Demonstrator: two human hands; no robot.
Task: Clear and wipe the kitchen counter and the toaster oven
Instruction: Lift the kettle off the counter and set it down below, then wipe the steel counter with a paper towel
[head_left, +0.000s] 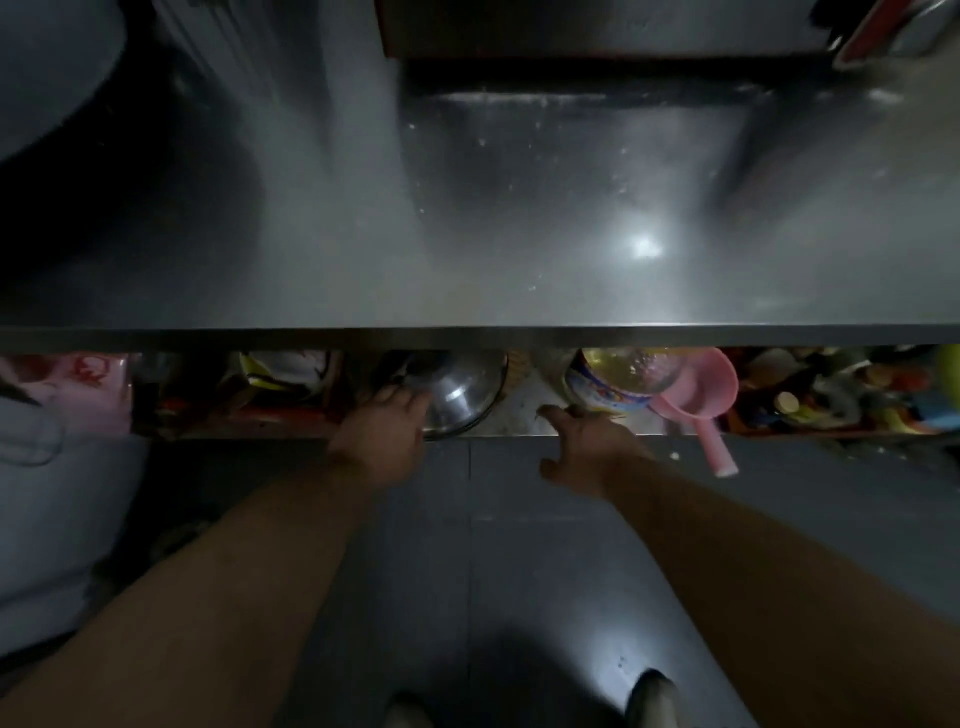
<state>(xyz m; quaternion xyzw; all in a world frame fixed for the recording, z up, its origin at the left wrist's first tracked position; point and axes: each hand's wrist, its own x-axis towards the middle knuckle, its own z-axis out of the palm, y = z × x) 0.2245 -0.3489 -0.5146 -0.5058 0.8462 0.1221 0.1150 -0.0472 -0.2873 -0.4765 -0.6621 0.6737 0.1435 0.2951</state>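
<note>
Stowing step, I'd guess: left hand (382, 431) grasps the pot (462, 395) mid-frame; right hand (582, 436) released; wiping the worktop (311, 270) next.

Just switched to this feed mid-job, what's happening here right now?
A person stands at a steel counter and reaches both hands into the cluttered shelf below it. The left hand is at a metal pot lid; whether it grips it is unclear. The right hand reaches, fingers extended, toward a clear labelled bottle beside a pink scoop. The countertop shows white specks, not yet wiped.
</note>
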